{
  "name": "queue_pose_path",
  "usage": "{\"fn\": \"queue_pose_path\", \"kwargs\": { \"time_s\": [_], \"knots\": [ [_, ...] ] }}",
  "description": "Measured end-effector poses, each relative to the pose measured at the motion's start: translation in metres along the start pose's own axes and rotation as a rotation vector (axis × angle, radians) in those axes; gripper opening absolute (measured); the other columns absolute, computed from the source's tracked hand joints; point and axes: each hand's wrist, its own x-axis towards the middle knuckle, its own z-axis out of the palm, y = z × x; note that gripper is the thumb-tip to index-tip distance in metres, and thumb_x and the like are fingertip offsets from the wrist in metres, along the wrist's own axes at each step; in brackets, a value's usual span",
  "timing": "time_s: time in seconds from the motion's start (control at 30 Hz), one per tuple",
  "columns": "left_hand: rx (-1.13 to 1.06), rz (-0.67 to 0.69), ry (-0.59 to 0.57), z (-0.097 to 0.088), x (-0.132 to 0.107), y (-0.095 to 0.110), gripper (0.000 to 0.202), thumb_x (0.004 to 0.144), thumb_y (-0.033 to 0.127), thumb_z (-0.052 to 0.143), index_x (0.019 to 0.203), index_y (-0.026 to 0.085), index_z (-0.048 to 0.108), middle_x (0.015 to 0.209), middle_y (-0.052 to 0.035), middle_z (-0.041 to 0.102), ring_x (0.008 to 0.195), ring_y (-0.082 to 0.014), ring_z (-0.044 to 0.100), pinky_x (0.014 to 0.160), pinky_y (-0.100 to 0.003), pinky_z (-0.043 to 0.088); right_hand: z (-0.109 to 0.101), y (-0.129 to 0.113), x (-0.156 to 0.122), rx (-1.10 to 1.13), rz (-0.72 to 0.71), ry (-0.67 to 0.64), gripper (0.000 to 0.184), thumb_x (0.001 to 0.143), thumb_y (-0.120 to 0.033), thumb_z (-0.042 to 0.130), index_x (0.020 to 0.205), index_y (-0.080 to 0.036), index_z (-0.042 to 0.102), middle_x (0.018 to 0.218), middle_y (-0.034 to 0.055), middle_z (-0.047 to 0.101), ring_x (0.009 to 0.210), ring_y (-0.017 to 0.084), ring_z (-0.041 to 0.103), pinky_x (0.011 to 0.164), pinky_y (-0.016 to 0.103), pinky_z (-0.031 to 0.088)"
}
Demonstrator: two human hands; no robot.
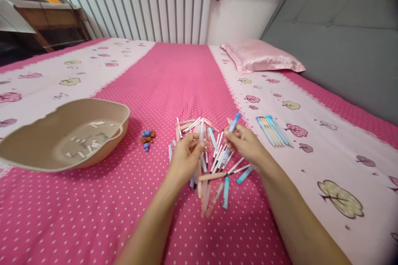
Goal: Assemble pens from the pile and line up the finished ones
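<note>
My right hand (242,143) is closed around a blue pen (234,122), whose darker blue end sticks up past the fingers. To its left, the fingers of my left hand (186,155) pinch a pale, whitish pen barrel (202,129); its lower part is hidden among other pieces. Both hands are over a loose pile of pen parts: white refills (219,158) with dark tips, a peach barrel (213,176) and several pink and blue ones. Two turquoise barrels or caps (225,193) rest at the pile's near right side.
Several pens (273,131) lie side by side at the right. Small blue and brown pieces (147,138) form a heap on the left, beside a beige basin (105,109) with small white bits inside. A pink pillow (264,56) lies farther back on the polka-dot bedspread (174,74).
</note>
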Motion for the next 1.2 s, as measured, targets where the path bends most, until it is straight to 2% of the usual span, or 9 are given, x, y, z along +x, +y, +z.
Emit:
{"fn": "queue_pose_path", "kwargs": {
  "time_s": [0.1, 0.17, 0.3, 0.47, 0.6, 0.7, 0.87, 1.07, 1.2],
  "knots": [
    [-0.026, -0.010, 0.031, -0.004, 0.002, 0.002, 0.023, 0.071, 0.028, 0.065, 0.088, 0.016, 0.058, 0.078, -0.0043, 0.069, 0.073, -0.0169, 0.065, 0.068, -0.027, 0.047, 0.001, 0.006, 0.003, -0.496, -0.068, -0.029, 0.015, 0.080, -0.031, 0.052, 0.074, -0.018, 0.053, 0.060, -0.0006, 0.054, 0.055, 0.014, 0.050, 0.052, 0.025, 0.031],
    [-0.024, -0.013, 0.059, -0.007, 0.002, 0.004, 0.027, 0.072, 0.030, 0.064, 0.094, 0.015, 0.058, 0.083, -0.0055, 0.070, 0.076, -0.0174, 0.066, 0.070, -0.027, 0.048, 0.001, 0.007, 0.003, -0.709, -0.077, -0.031, 0.014, 0.080, -0.030, 0.053, 0.074, -0.018, 0.057, 0.062, 0.0012, 0.057, 0.059, 0.015, 0.051, 0.053, 0.026, 0.028],
    [-0.019, -0.013, 0.115, -0.013, 0.003, 0.007, 0.038, 0.073, 0.032, 0.064, 0.105, 0.014, 0.057, 0.090, -0.0074, 0.070, 0.080, -0.0170, 0.066, 0.076, -0.030, 0.049, 0.002, 0.005, 0.000, -0.802, -0.051, -0.035, 0.019, 0.082, -0.032, 0.051, 0.086, -0.018, 0.063, 0.072, 0.0044, 0.065, 0.066, 0.018, 0.056, 0.057, 0.026, 0.030],
    [-0.004, -0.002, 0.186, -0.019, 0.004, 0.007, 0.042, 0.071, 0.037, 0.067, 0.104, 0.012, 0.058, 0.090, -0.0092, 0.071, 0.082, -0.0184, 0.067, 0.077, -0.031, 0.049, -0.001, 0.004, -0.002, -0.833, -0.062, -0.011, 0.025, 0.085, -0.037, 0.048, 0.087, -0.018, 0.065, 0.077, 0.0071, 0.067, 0.069, 0.020, 0.058, 0.059, 0.028, 0.032],
    [-0.003, 0.015, 0.239, -0.021, 0.003, 0.013, 0.040, 0.070, 0.035, 0.068, 0.101, 0.012, 0.059, 0.087, -0.0085, 0.072, 0.080, -0.0183, 0.067, 0.075, -0.030, 0.049, -0.004, 0.007, 0.000, -0.764, -0.071, 0.058, 0.020, 0.083, -0.031, 0.051, 0.087, -0.019, 0.066, 0.074, 0.0057, 0.066, 0.068, 0.019, 0.057, 0.061, 0.029, 0.036],
    [-0.001, 0.018, 0.235, -0.020, 0.001, 0.020, 0.039, 0.068, 0.035, 0.070, 0.099, 0.012, 0.060, 0.080, -0.0061, 0.072, 0.077, -0.0176, 0.067, 0.072, -0.028, 0.049, -0.004, 0.002, -0.002, -0.474, -0.118, 0.040, 0.017, 0.080, -0.028, 0.055, 0.089, -0.017, 0.066, 0.075, 0.0048, 0.066, 0.070, 0.017, 0.059, 0.065, 0.030, 0.041],
    [0.009, 0.031, 0.065, -0.015, -0.007, 0.030, 0.033, 0.065, 0.031, 0.074, 0.091, 0.014, 0.065, 0.086, -0.0060, 0.072, 0.083, -0.0187, 0.066, 0.079, -0.030, 0.049, 0.010, -0.022, -0.021, 0.151, -0.159, -0.422, 0.030, 0.074, -0.028, 0.067, 0.103, -0.019, 0.064, 0.100, 0.0061, 0.067, 0.085, 0.015, 0.063, 0.074, 0.029, 0.049],
    [0.038, 0.010, 0.001, -0.011, -0.011, 0.035, 0.032, 0.063, 0.032, 0.076, 0.088, 0.014, 0.068, 0.091, -0.0075, 0.071, 0.084, -0.0208, 0.065, 0.079, -0.034, 0.050, 0.028, -0.025, -0.031, 0.290, -0.199, -0.404, 0.015, 0.075, -0.026, 0.067, 0.089, -0.022, 0.066, 0.086, -0.0001, 0.066, 0.077, 0.013, 0.062, 0.067, 0.028, 0.052],
    [0.099, 0.070, -0.001, -0.016, -0.017, 0.055, 0.035, 0.068, 0.028, 0.072, 0.101, 0.016, 0.065, 0.102, -0.0050, 0.068, 0.091, -0.0179, 0.062, 0.084, -0.032, 0.049, 0.027, -0.022, -0.028, 0.312, -0.285, -0.422, 0.018, 0.077, -0.035, 0.065, 0.092, -0.023, 0.066, 0.090, 0.0000, 0.065, 0.084, 0.014, 0.061, 0.077, 0.031, 0.051]
  ]
}}
